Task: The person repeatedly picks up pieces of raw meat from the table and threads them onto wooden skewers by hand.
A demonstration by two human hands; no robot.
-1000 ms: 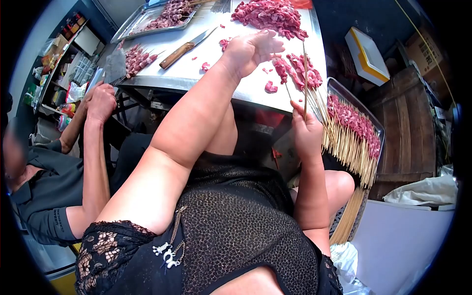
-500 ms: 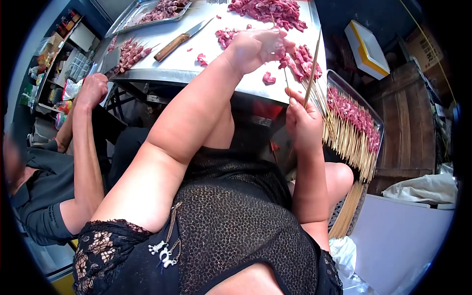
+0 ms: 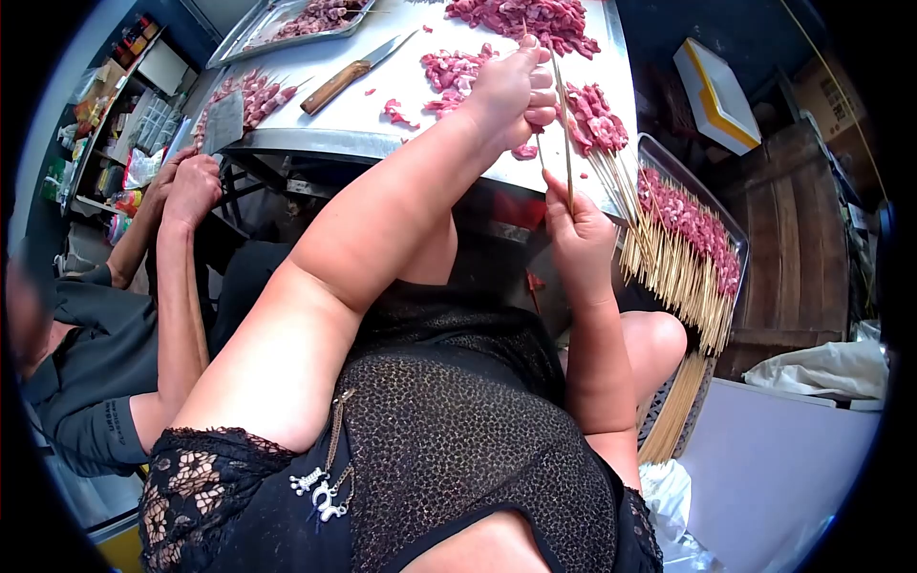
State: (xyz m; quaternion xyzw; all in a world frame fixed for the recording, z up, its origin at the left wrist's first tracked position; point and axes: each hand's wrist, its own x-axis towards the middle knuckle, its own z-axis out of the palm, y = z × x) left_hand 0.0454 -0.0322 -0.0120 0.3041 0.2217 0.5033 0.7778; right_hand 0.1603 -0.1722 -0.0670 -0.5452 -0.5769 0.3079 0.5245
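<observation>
My right hand (image 3: 581,229) is closed on bamboo skewers (image 3: 566,143) that point up over the table edge. My left hand (image 3: 511,94) has its fingers curled round the upper part of one skewer, just below its tip. Any meat inside that fist is hidden. Beside the left hand lies a pile of meat pieces (image 3: 457,72), and a small piece (image 3: 523,152) rests just below it. To the right of the skewers are threaded meat skewers (image 3: 594,119), their sticks jutting over the edge.
A wooden-handled knife (image 3: 334,88) lies on the white table (image 3: 334,134). A larger meat heap (image 3: 535,21) is at the back. On the right, a metal tray (image 3: 740,258) holds many finished skewers. At left, a co-worker's hands (image 3: 191,186) are near a cleaver (image 3: 224,122).
My left hand has risen slightly and its fingers have curled in around the skewer. My right hand has shifted a little left. The co-worker's hands and cleaver have moved.
</observation>
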